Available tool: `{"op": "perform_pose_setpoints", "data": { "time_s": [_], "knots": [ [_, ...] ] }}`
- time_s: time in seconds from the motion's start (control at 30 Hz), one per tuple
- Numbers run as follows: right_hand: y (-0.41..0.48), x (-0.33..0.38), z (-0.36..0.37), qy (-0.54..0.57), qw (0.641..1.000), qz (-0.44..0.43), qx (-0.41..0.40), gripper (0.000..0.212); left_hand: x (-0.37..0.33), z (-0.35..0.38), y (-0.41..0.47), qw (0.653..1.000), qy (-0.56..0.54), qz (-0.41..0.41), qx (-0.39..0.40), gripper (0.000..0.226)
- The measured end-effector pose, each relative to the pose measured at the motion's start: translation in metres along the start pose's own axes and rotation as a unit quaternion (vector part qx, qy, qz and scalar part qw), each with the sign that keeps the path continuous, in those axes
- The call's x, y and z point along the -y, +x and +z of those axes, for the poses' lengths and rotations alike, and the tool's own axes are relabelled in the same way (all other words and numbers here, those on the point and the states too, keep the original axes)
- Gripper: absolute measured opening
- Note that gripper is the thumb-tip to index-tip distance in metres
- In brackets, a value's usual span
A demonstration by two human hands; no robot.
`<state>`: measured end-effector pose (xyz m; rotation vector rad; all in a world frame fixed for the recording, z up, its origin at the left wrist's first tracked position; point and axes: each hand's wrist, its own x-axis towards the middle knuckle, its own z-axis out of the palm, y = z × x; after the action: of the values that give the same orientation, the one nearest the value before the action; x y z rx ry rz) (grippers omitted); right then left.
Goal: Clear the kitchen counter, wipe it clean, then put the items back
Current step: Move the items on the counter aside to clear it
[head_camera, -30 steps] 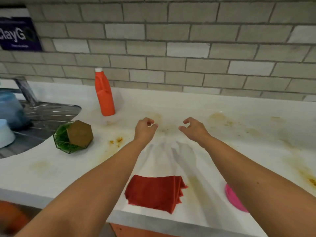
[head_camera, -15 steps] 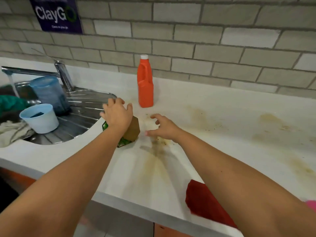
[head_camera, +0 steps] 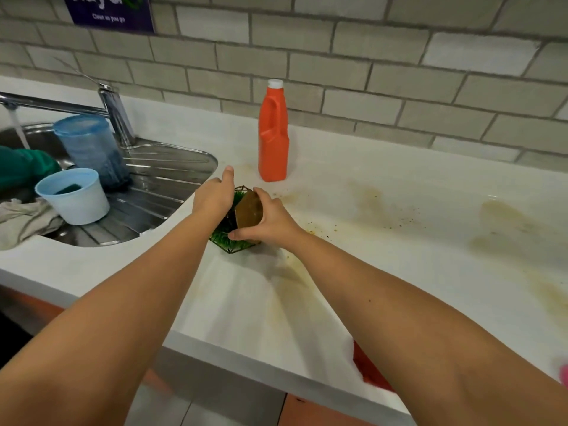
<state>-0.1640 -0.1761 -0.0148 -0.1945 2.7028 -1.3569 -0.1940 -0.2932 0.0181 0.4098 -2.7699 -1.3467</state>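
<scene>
Red cloth (head_camera: pixel 372 376) is seen lying at the near edge of the white bench (head_camera: pixel 246 302), largely hidden under the right forearm, and a sliver of a pink object (head_camera: pixel 564 375) is cut off by the frame at the right. Further in, beside the right rim of the sink (head_camera: pixel 159 192), a wire-framed planter (head_camera: pixel 249 210) with green artificial grass and a brown hexagonal face is held between both hands, tilted, with its lower corner down at the bench surface. The left hand (head_camera: pixel 213 199) is laid against the planter's left side with the visible fingers stretched out straight toward the far edge. The right hand (head_camera: pixel 270 221) is wrapped round the brown face, its thumb pressed along the lower edge and its fingers curled over the top. Yellow-brown stains (head_camera: pixel 498 216) and dark specks are spread over the bench to the right of the planter. Inside the sink, at the left end, a grey rag (head_camera: pixel 21 216), a pale blue cup (head_camera: pixel 76 198) with a sponge in it, a green cloth (head_camera: pixel 21 167) and a blue jug (head_camera: pixel 89 146) are gathered. An orange bottle (head_camera: pixel 273 139) with a white cap is stood upright just beyond the planter, near the far edge. Water is being run from the tap (head_camera: pixel 115 112) behind the jug. The bench is backed by a grey brick wall (head_camera: pixel 399 72), on which a purple sign (head_camera: pixel 113 10) is fixed at the upper left.
</scene>
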Motion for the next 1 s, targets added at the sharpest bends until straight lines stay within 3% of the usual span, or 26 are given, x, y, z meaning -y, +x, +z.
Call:
{"op": "perform_pose_setpoints", "data": {
  "time_s": [0.5,1.0],
  "knots": [
    [-0.069,-0.051,-0.122,-0.003,0.988,0.030,-0.150,0.104,-0.106,0.084,-0.053,0.984,-0.033,0.143,0.098,0.062],
    [-0.232,-0.146,-0.271,-0.019,0.948,0.098,-0.301,0.102,-0.224,0.227,-0.202,0.937,-0.065,0.260,0.226,0.061]
  ]
}}
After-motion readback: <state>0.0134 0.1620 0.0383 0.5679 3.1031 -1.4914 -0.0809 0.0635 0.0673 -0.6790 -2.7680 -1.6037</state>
